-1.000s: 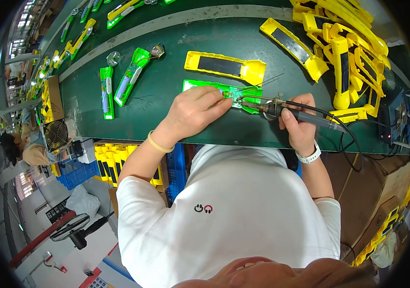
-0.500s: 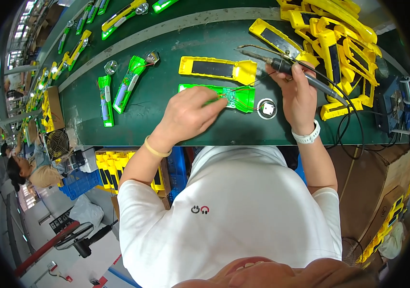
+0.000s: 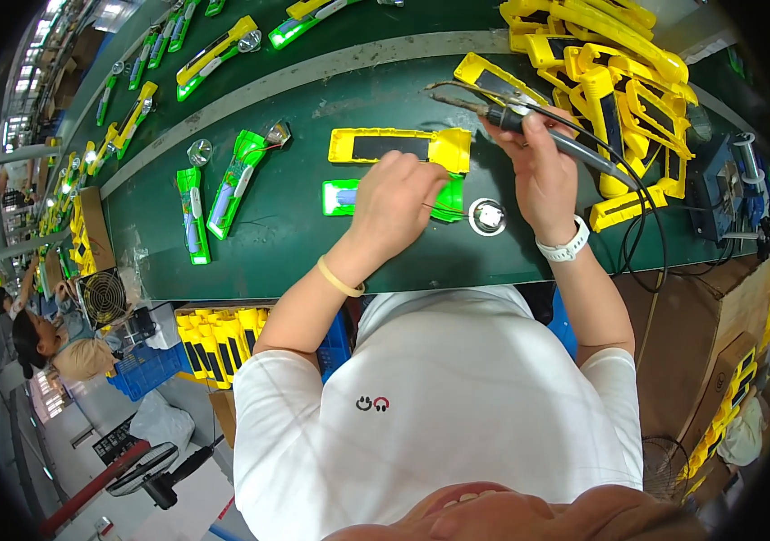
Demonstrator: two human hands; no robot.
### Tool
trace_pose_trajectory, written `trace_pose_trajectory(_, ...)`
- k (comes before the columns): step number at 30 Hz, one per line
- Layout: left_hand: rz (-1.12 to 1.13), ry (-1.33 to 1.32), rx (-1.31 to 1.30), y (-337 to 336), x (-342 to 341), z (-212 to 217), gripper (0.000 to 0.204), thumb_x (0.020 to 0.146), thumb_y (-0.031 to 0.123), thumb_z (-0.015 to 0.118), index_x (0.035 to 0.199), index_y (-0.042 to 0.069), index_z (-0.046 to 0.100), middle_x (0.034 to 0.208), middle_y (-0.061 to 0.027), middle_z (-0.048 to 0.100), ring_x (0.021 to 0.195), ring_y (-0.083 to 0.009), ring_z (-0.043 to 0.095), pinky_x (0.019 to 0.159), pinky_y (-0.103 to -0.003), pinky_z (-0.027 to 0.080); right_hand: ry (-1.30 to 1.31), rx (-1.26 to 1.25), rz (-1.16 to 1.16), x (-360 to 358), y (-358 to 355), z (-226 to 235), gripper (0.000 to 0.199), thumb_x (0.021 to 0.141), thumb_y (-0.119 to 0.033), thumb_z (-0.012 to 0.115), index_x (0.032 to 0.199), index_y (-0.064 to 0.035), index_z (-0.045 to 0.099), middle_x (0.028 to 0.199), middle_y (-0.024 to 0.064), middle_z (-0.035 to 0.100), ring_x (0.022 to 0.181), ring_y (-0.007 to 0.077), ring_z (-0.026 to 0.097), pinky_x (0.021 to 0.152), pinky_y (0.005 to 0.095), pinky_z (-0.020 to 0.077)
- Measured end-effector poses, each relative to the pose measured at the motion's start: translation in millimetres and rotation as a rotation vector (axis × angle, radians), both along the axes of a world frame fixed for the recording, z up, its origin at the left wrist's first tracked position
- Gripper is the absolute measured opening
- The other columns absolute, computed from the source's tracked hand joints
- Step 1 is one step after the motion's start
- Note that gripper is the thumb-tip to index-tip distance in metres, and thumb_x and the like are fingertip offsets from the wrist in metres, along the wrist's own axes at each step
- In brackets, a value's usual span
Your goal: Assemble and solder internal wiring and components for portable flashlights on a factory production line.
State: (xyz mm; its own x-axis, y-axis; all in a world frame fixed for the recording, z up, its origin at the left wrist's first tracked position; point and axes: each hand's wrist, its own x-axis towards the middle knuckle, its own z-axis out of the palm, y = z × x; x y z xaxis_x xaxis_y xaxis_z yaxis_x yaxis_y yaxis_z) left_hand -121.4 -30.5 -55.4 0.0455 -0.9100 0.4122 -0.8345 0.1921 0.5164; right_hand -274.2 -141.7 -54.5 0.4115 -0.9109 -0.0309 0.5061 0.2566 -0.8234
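Observation:
My right hand [image 3: 543, 171] grips a soldering iron [image 3: 594, 155], its tip end pointing left above the bench. My left hand [image 3: 396, 206] is over a green flashlight housing [image 3: 340, 197], thumb and fingers pinched together near its right part. The fingers hide what they pinch and the circuit board beneath. Thin wires run from the housing to a round lamp reflector [image 3: 488, 216] lying at its right end. Just beyond lies a yellow housing shell [image 3: 453, 150] with a dark panel, partly behind my left fingers.
Two green housings with lamp heads, one upright [image 3: 192, 216] and one slanted [image 3: 233, 194], lie to the left. Yellow shells [image 3: 606, 117] are heaped at the far right, with a blue-grey box [image 3: 714, 203] beside them. The iron's black cable [image 3: 654, 248] loops near the bench edge.
My left hand has moved right along the green housing, and its fingers are now pinched. My right hand with the soldering iron has shifted slightly left. The whole view has tilted a little.

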Motion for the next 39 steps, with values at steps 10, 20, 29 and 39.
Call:
trace_pose_trajectory(10,0.111,0.148,0.295,-2,36,11,0.008,0.076,0.006,0.065,0.083,0.004,0.061,0.079,-0.0078,0.061,0.075,-0.0247,0.058,0.068,-0.034,0.047,0.236,-0.066,0.178,-24,3,5,0.021,0.089,-0.013,0.056,0.097,-0.0062,0.038,0.074,0.0058,0.054,0.053,0.0083,0.049,0.045,0.0196,0.0351)
trace_pose_trajectory(20,0.044,-0.053,0.298,-7,34,11,0.007,0.076,0.007,0.063,0.082,0.003,0.063,0.076,-0.0107,0.057,0.076,-0.0285,0.056,0.069,-0.037,0.046,0.434,-0.350,0.316,-26,-8,-9,0.022,0.081,-0.009,0.063,0.090,-0.0052,0.043,0.075,0.0005,0.050,0.064,0.0052,0.044,0.056,0.0206,0.0371)
trace_pose_trajectory(29,0.035,-0.154,0.358,-11,31,15,0.009,0.075,0.007,0.062,0.083,0.002,0.063,0.073,-0.0116,0.054,0.076,-0.0294,0.055,0.069,-0.038,0.046,0.558,-0.561,0.331,-17,-11,-16,0.023,0.084,-0.010,0.061,0.092,-0.0057,0.040,0.071,0.0026,0.053,0.055,0.0054,0.046,0.049,0.0191,0.0372)
trace_pose_trajectory(39,0.025,-0.199,0.325,-10,34,11,0.007,0.075,0.007,0.061,0.080,0.003,0.063,0.070,-0.0122,0.054,0.072,-0.0296,0.056,0.066,-0.039,0.047,0.343,-0.289,0.271,-22,-8,11,0.023,0.088,-0.009,0.056,0.102,-0.0052,0.037,0.087,0.0105,0.057,0.066,0.0121,0.059,0.049,0.0205,0.0443)
